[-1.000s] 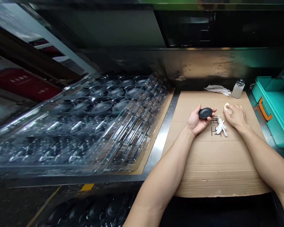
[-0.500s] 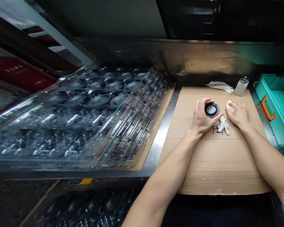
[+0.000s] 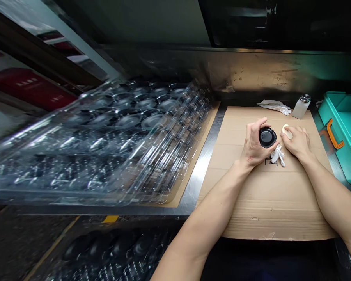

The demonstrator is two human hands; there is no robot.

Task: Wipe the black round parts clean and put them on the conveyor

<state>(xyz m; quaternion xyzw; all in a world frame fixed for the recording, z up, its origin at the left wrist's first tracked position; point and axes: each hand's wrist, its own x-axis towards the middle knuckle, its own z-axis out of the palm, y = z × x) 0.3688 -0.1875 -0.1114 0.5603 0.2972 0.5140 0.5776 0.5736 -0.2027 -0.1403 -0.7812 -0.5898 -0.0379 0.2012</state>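
My left hand (image 3: 255, 144) grips a small round black part (image 3: 267, 137) by its rim, tilted on edge above a sheet of brown cardboard (image 3: 266, 195). My right hand (image 3: 297, 141) rests knuckles-up just right of it, fingers closed on a small cream-coloured pad (image 3: 286, 130) that pokes out beyond the fingertips. A crumpled white glove or cloth (image 3: 277, 155) lies on the cardboard between the two hands.
A tilted stack of clear plastic trays (image 3: 111, 140) with round black parts fills the left half. At the back lie a white cloth (image 3: 275, 106) and a small capped bottle (image 3: 301, 106). A teal bin (image 3: 343, 128) with an orange handle stands at right.
My left hand has turned over from palm-up to knuckles-up, tipping the black part onto its edge and bringing it closer to my right hand. The right hand has hardly moved.
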